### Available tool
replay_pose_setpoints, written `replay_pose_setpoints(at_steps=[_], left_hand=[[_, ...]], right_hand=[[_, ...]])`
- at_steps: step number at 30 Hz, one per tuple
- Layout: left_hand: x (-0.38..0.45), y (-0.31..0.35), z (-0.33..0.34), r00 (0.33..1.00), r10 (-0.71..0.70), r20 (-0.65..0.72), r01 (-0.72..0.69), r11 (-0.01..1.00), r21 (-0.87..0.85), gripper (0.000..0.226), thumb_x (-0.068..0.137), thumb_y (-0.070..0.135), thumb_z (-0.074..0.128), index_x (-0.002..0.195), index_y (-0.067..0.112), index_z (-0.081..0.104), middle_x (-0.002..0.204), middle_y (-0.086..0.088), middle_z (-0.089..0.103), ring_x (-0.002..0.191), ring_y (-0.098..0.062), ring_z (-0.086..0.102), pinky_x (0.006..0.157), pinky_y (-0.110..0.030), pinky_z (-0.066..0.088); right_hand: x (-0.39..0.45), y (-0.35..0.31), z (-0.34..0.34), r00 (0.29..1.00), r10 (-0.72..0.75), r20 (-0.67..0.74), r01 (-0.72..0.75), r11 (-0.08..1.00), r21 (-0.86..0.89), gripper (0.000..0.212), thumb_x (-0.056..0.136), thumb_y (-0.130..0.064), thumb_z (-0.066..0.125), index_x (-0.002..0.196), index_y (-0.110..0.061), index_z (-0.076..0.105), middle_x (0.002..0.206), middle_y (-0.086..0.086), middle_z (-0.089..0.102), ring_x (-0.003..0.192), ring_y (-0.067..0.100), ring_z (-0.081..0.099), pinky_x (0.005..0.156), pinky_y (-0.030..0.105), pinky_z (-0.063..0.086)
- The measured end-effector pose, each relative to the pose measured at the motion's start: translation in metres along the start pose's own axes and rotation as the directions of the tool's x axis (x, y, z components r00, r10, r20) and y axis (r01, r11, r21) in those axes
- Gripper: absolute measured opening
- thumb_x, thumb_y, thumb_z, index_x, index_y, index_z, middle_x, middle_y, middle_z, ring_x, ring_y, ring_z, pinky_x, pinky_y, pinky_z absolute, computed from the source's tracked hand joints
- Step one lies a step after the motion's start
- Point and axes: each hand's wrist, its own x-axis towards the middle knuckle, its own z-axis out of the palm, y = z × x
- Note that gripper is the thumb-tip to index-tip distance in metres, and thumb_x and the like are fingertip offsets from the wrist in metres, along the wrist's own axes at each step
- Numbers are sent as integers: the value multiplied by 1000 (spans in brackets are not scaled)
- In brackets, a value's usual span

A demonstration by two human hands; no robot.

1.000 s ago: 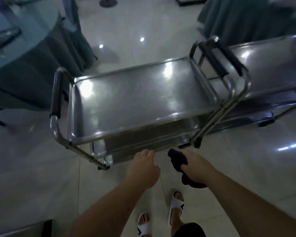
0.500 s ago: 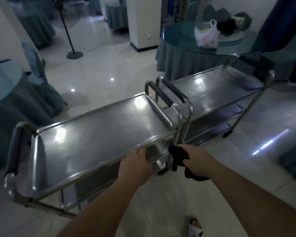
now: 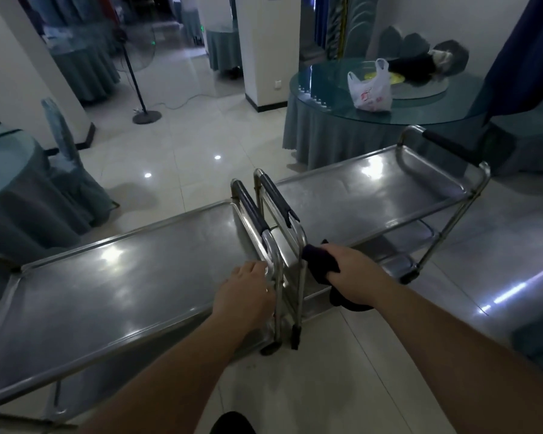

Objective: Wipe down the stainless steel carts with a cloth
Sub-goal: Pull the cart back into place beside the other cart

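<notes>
Two stainless steel carts stand end to end on the tiled floor. The near cart [image 3: 113, 289] stretches left across the view; the far cart [image 3: 373, 198] runs off to the right, its black-gripped handle beside the near cart's. My left hand [image 3: 248, 292] rests at the near cart's right end, fingers curled at the steel handle post. My right hand [image 3: 355, 277] grips a dark cloth [image 3: 320, 264] held against the far cart's near handle post.
A round glass-topped table [image 3: 336, 120] with a white plastic bag [image 3: 370, 89] stands behind the far cart. Another skirted table [image 3: 10, 189] and a covered chair [image 3: 66, 158] are at the left. A standing fan [image 3: 138, 73] and a pillar [image 3: 264, 48] are further back.
The view has lifted from the near cart's front edge to its right end. Both hands have moved right along the cart, and the cloth now touches the far cart's handle post.
</notes>
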Motion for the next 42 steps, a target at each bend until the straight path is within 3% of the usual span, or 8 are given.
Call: replay_pose_setpoints(at_steps=[9, 14, 16, 20, 26, 31, 35, 42], left_hand=[[88, -15, 10, 994, -108, 12, 108, 994, -22, 58, 100, 40, 55, 154, 27, 39, 155, 0, 47, 141, -25, 46, 113, -44, 41], [159, -29, 16, 994, -106, 20, 107, 990, -88, 63, 102, 41, 51, 161, 25, 33, 161, -2, 44, 146, -25, 43, 117, -46, 40], [182, -31, 19, 994, -101, 40, 105, 989, -108, 65, 101, 39, 51, 162, 26, 32, 163, -1, 42, 148, -25, 41, 119, -46, 38], [210, -38, 26, 991, -115, 68, 123, 984, -126, 65, 98, 39, 51, 160, 29, 33, 162, 2, 43, 146, -23, 43, 119, -45, 39], [232, -59, 33, 982, -184, 49, 188, 980, -68, 59, 97, 45, 49, 154, 35, 37, 153, 9, 47, 136, -19, 49, 112, -39, 42], [240, -52, 39, 965, -260, 29, 261, 965, -16, 61, 97, 44, 53, 155, 33, 37, 153, 8, 46, 137, -20, 48, 113, -37, 38], [240, -30, 46, 937, -347, 29, 348, 938, -11, 60, 99, 41, 52, 156, 31, 37, 153, 5, 46, 137, -21, 48, 113, -36, 38], [249, 19, 51, 889, -457, -20, 455, 889, -58, 56, 101, 36, 50, 156, 28, 38, 154, 4, 48, 136, -19, 50, 112, -36, 40]], right_hand=[[100, 31, -17, 1000, 0, 10, -1, 994, 108, 41, 99, -32, 61, 139, -39, 51, 106, -12, 61, 90, 3, 58, 73, 26, 46], [171, 39, -16, 1000, 0, 17, -2, 997, 83, 41, 99, -30, 61, 138, -39, 52, 107, -12, 61, 93, 13, 60, 71, 24, 44], [196, 42, -13, 1000, 4, 27, -7, 995, 97, 45, 100, -28, 61, 141, -41, 49, 114, -12, 60, 100, 13, 60, 78, 23, 46], [237, 50, -5, 999, -16, 30, 15, 999, 40, 60, 98, -22, 61, 152, -41, 41, 141, -7, 56, 123, 16, 55, 107, 41, 47], [296, 68, 12, 992, -117, 38, 123, 970, -209, 64, 97, -25, 62, 156, -34, 39, 146, -2, 56, 126, 23, 55, 109, 45, 43], [326, 91, 36, 915, -323, 243, 396, 838, -376, 67, 101, -31, 57, 161, -37, 28, 161, -3, 42, 144, 22, 40, 122, 40, 24], [330, 112, 63, 821, -308, 480, 503, 788, -354, 67, 104, -44, 49, 162, -43, 16, 173, -11, 10, 160, 23, 2, 127, 45, 3], [337, 115, 55, 746, -337, 574, 584, 744, -323, 79, 99, -50, 50, 163, -42, 4, 174, -8, -1, 160, 27, -5, 127, 51, 3]])
